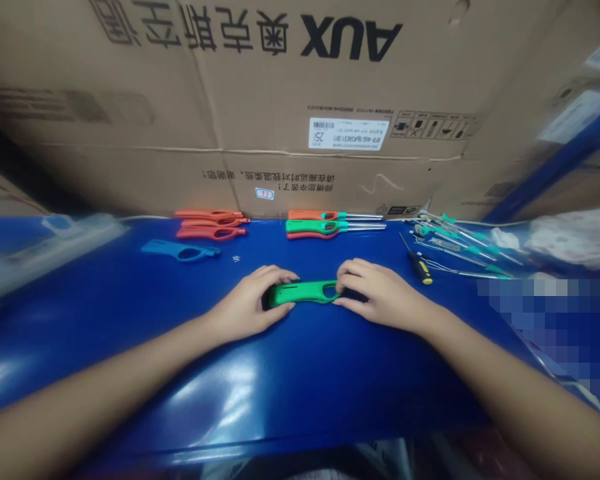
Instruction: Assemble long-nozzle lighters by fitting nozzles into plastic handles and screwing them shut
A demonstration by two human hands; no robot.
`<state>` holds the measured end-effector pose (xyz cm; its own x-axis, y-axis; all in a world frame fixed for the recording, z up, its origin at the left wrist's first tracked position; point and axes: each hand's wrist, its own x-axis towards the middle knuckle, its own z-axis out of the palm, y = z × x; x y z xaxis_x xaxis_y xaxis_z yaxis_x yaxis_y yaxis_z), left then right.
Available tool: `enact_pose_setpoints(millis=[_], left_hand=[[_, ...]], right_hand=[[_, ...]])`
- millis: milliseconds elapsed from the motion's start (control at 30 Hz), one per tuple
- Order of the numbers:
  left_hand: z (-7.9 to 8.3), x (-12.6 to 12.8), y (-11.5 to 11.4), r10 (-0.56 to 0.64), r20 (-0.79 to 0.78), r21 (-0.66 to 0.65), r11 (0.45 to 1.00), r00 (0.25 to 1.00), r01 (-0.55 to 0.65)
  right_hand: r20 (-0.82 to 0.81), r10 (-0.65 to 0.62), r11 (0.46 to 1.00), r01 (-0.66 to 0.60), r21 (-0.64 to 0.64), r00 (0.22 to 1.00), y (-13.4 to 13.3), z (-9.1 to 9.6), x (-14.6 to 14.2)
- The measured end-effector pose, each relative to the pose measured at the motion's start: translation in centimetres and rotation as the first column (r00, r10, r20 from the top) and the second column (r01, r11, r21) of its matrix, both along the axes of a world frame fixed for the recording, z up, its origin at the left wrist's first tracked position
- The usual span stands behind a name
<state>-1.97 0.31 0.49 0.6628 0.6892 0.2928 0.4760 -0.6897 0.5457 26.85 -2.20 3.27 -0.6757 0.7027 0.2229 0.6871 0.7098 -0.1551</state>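
Note:
A green lighter handle (303, 293) with a trigger opening lies level at the middle of the blue table. My left hand (253, 301) is wrapped round its left end, thumb below and fingers above. At the opposite end, by the trigger opening, my right hand (367, 293) pinches the handle between thumb and fingers. No metal tube shows on this handle; its right tip is partly hidden by my fingers. Beyond my left hand lie a blue handle (173, 251) and a few tiny metal pins or screws (237, 259).
Orange-red handles (213, 231) lie at the back left. Lighters with metal tubes (313, 227) lie behind my hands. A yellow-black screwdriver (422, 270) and a pile of metal tubes with teal parts (460, 240) are at right. A cardboard box wall (260, 127) closes the back.

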Motion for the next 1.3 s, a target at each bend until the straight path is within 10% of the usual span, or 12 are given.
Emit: enact_pose_setpoints(millis=[333, 500, 700, 933, 1300], left_hand=[[0.1, 0.0, -0.2, 0.084, 0.027, -0.041, 0.996, 0.996, -0.083], [-0.1, 0.0, 0.1, 0.04, 0.082, -0.049, 0.998, 0.996, -0.036], [0.0, 0.0, 0.1, 0.02, 0.089, -0.046, 0.999, 0.996, -0.016], [1.5, 0.1, -1.7, -0.095, -0.047, 0.13, 0.986, 0.994, 0.1], [1.0, 0.0, -1.0, -0.09, -0.075, 0.057, 0.994, 0.993, 0.095]], right_hand=[[-0.322, -0.132, 0.991, 0.119, -0.062, 0.938, -0.2, 0.8, 1.0], [-0.113, -0.04, 0.97, 0.011, -0.242, 0.993, -0.6, 0.5, 0.5], [-0.005, -0.037, 0.987, 0.035, -0.16, 0.999, -1.0, 0.0, -0.6], [-0.042, 0.007, 0.993, -0.012, -0.116, 0.999, -0.9, 0.3, -0.3], [-0.088, 0.005, 0.992, -0.016, -0.129, 0.996, -0.5, -0.3, -0.3]])
